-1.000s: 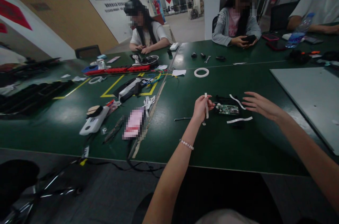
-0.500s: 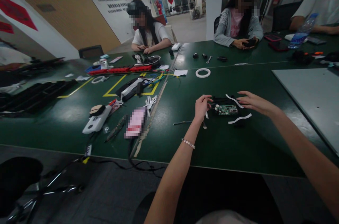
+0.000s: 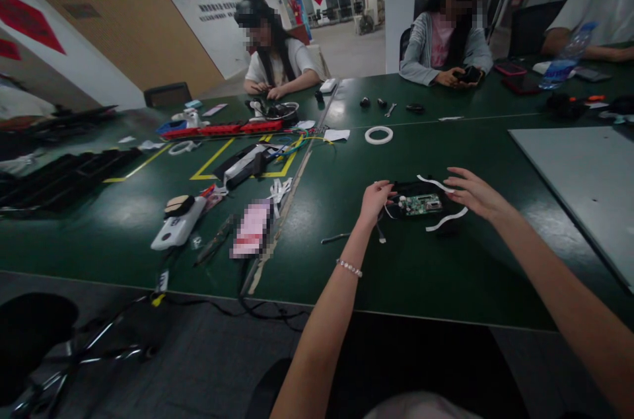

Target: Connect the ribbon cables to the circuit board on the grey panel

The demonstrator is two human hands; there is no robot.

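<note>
A black device with an exposed green circuit board (image 3: 421,203) lies on the dark green table (image 3: 421,267). My left hand (image 3: 374,201) is curled at the device's left edge, fingers pinched on a thin white strip (image 3: 387,211) that is mostly hidden. My right hand (image 3: 471,193) hovers over the device's right side with fingers spread. Its fingertips are close to a curved white strip (image 3: 432,182) on top, and another white strip (image 3: 448,218) lies just below the hand.
A thin metal tool (image 3: 335,237) lies left of my left wrist. A white tape roll (image 3: 379,135) sits farther back, and a grey board (image 3: 584,181) lies at the right. Tools, a white gadget (image 3: 176,228) and cables crowd the left half. Other people sit across the table.
My left hand brought the upright white strip down to the device's left edge. My right hand moved in closer over the device's right side.
</note>
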